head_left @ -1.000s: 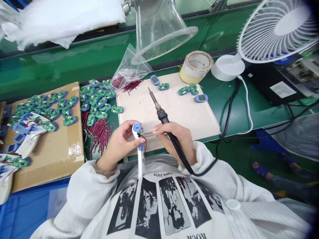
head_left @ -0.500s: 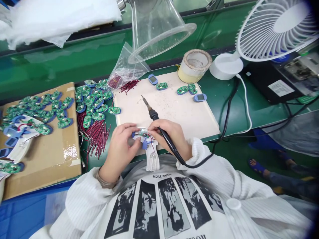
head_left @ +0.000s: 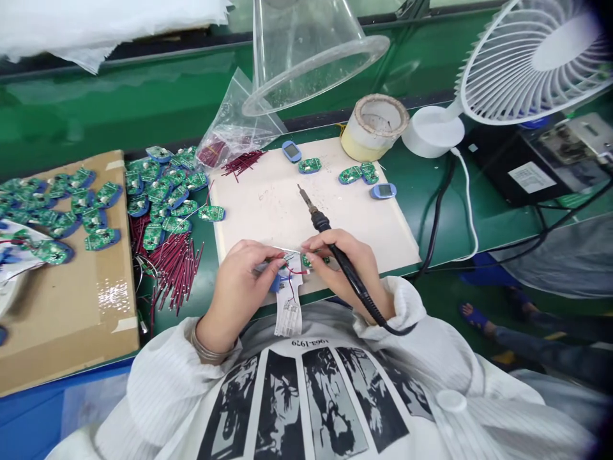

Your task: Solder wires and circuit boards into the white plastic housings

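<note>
My right hand [head_left: 352, 265] is closed around a soldering iron [head_left: 341, 259], its tip pointing up and away over the pale work sheet. The same hand's thumb and forefinger are pinched beside a small green circuit board [head_left: 316, 260]. Opposite, my left hand [head_left: 244, 281] has its thumb and forefinger pressed together; what lies between them is too small to make out. Under the fingertips hangs a white strap [head_left: 289, 313] with printing at its lower end. A blue part [head_left: 274, 283] and a thin red wire [head_left: 297, 273] show on it, partly hidden by the fingers.
Piles of green circuit boards [head_left: 165, 188] and red wires [head_left: 177, 271] lie left, beside a cardboard sheet [head_left: 71, 306] holding more boards. A clear funnel hood [head_left: 306, 64] hangs above. Tape roll [head_left: 375, 128], fan [head_left: 431, 131] and black box [head_left: 507, 166] stand right.
The iron and my right hand have shifted slightly right. My fingertips have moved apart, and a green board now shows by the right fingers. The view has turned a little.
</note>
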Demonstrator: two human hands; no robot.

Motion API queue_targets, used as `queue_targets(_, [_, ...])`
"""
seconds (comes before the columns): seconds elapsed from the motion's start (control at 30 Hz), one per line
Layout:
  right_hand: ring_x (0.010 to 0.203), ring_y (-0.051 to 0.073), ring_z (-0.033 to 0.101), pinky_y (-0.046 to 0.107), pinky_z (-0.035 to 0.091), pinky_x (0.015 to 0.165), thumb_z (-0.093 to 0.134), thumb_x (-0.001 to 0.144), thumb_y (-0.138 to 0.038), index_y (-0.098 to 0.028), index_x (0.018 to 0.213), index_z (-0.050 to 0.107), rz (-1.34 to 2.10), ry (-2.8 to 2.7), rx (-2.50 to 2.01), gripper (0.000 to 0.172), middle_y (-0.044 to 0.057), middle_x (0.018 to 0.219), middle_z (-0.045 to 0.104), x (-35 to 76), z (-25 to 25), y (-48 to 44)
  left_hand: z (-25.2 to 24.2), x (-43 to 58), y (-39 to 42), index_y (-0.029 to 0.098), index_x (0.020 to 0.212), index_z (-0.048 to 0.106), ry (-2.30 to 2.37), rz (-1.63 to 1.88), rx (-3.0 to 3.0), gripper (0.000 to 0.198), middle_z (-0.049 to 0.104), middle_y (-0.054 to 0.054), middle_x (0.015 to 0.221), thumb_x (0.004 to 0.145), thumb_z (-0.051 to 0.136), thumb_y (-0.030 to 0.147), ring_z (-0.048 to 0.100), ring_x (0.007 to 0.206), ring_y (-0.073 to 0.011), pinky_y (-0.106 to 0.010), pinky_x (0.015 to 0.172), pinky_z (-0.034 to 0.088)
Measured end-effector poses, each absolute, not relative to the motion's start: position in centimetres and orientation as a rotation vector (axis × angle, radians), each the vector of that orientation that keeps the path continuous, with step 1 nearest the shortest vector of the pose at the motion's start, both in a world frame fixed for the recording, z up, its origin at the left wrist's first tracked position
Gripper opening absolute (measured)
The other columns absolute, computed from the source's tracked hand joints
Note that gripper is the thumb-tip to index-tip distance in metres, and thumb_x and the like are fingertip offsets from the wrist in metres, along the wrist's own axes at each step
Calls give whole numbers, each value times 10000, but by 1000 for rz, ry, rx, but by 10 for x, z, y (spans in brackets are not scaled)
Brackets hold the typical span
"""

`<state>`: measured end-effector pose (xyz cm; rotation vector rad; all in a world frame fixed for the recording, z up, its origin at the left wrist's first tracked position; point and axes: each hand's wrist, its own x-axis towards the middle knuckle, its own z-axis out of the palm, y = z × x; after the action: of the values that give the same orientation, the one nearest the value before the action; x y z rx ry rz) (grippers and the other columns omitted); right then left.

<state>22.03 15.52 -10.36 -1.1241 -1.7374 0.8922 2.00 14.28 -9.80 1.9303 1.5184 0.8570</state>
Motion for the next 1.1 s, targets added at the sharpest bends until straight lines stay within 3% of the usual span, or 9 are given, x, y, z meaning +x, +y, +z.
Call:
queue_targets(0.17, [659, 115, 618, 212, 511, 598, 724, 818, -233, -228, 892, 576, 905, -1750, -1179, 166, -18, 846, 651, 213, -103, 155, -97, 21, 143, 210, 896, 713, 1506, 850, 1962, 101, 721, -32, 850, 875, 627, 259, 628, 839, -200, -347, 792, 490])
queue_targets(0.57, [634, 120, 562, 227, 499, 637, 670, 835, -192, -244, 862, 566, 815, -1796, -1182, 118, -32, 799, 625, 202, -110, 153, -96, 23, 142, 214, 882, 634, 1487, 820, 1950, 83, 690, -30, 868, 903, 556, 233, 606, 870, -208, -368, 811, 486])
queue_targets(0.9, [672, 112, 570, 220, 493, 640, 648, 864, -194, -236, 884, 579, 916, -1696, -1154, 83, -27, 837, 623, 206, -111, 156, -94, 20, 143, 217, 888, 625, 1407, 815, 1873, 78, 705, -35, 950, 912, 551, 223, 605, 935, -205, -369, 854, 463])
queue_targets(1.1, [756, 122, 615, 224, 507, 646, 647, 875, -223, -222, 900, 569, 1082, -1600, -1046, 82, -11, 879, 627, 205, -109, 164, -94, 19, 146, 221, 867, 682, 1459, 796, 1880, 82, 681, -28, 830, 861, 600, 218, 602, 856, -203, -344, 777, 492])
